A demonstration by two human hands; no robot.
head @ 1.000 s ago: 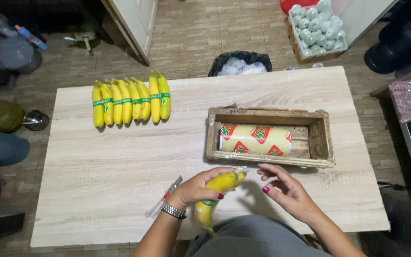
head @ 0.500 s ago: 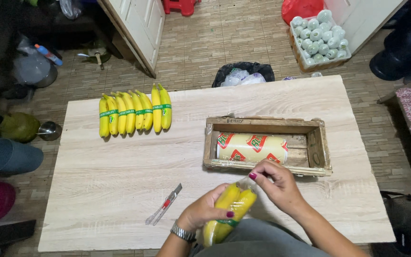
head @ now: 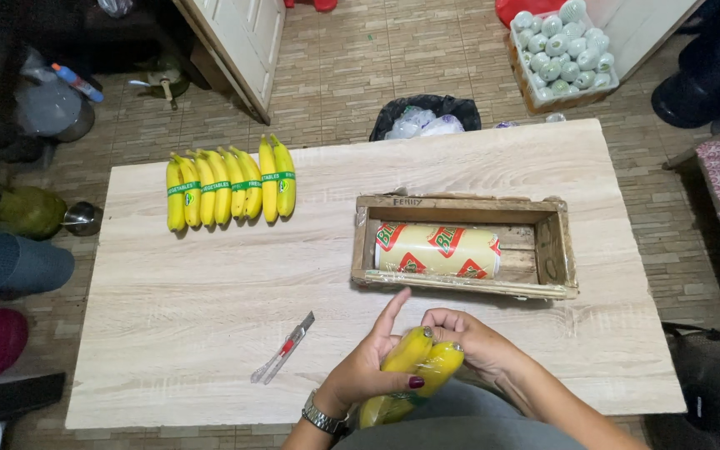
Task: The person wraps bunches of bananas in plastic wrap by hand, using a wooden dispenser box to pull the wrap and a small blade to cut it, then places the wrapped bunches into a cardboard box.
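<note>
Both my hands hold a pair of yellow bananas [head: 414, 367] wrapped in clear film, at the near edge of the wooden table [head: 210, 283]. My left hand [head: 368, 367] grips them from the left with its index finger raised. My right hand [head: 468, 342] presses on their upper ends from the right. Just beyond my hands stands a wooden box [head: 556, 250] with a roll of cling film [head: 437, 250] lying inside. A small utility knife [head: 285, 350] lies on the table left of my left hand.
Several banded yellow bananas [head: 227, 187] lie in a row at the table's far left. Behind the table stand a black bin [head: 427, 117] and a crate of wrapped green fruit [head: 560, 50]. Buckets and jugs [head: 14, 262] crowd the floor at left.
The view shifted and both hands drew slightly toward me with the wrapped bananas. My right hand moved from the box's front edge onto the bananas' tips.
</note>
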